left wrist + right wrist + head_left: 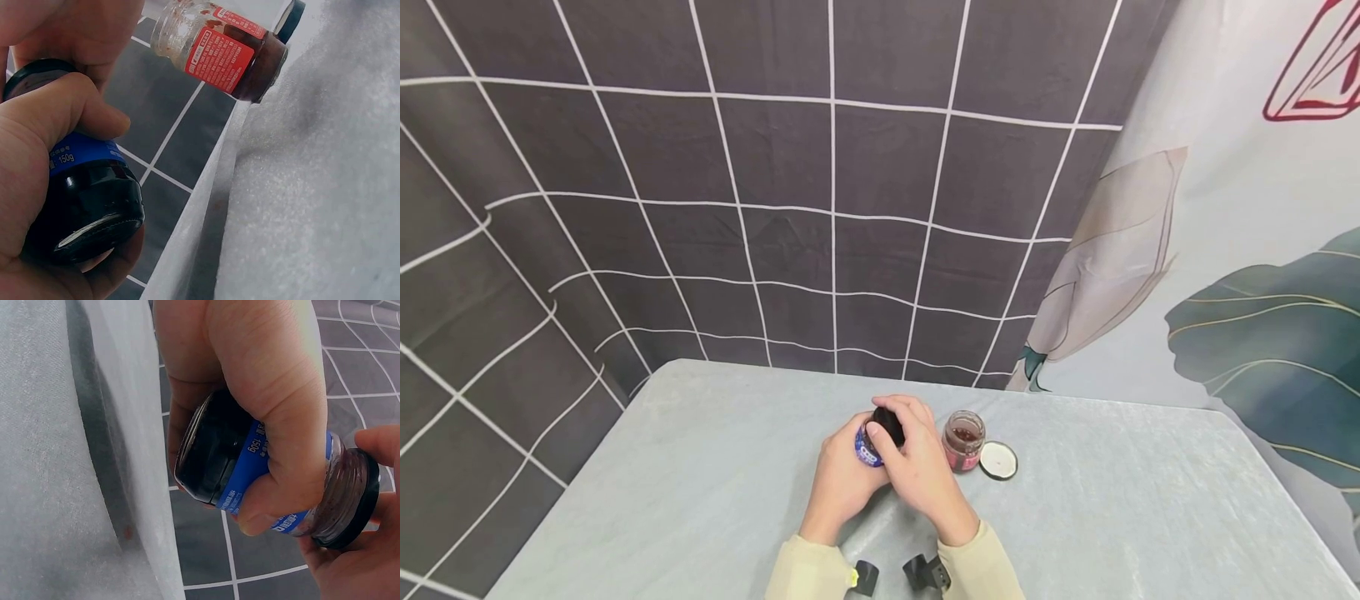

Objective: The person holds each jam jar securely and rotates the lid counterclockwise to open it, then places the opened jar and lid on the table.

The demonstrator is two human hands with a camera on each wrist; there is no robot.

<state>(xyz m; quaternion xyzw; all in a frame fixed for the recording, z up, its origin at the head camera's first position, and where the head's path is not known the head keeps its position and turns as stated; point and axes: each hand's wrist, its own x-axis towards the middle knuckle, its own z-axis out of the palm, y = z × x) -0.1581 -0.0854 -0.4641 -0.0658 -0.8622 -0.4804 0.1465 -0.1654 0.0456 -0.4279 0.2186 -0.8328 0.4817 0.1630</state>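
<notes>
My left hand point(841, 479) grips a small glass jar point(867, 450) with a blue label, held above the table. Thumb and fingers wrap round its body, as the right wrist view shows. At the jar's mouth sits a black lid point(356, 506), and my right hand point(921, 467) holds that lid from above with thumb and fingers. How tightly the lid is screwed cannot be told. In the left wrist view the jar's dark base point(94, 212) faces the camera. Right of the hands stands an uncovered red-labelled jar point(962, 442) with dark red contents.
Beside the red-labelled jar a loose lid point(998, 460) lies with its white inside up. A pale grey cloth covers the table point(1112, 500). Behind it hangs a dark gridded curtain point(880, 250), and a leaf-patterned white curtain point(1225, 208) hangs at the right.
</notes>
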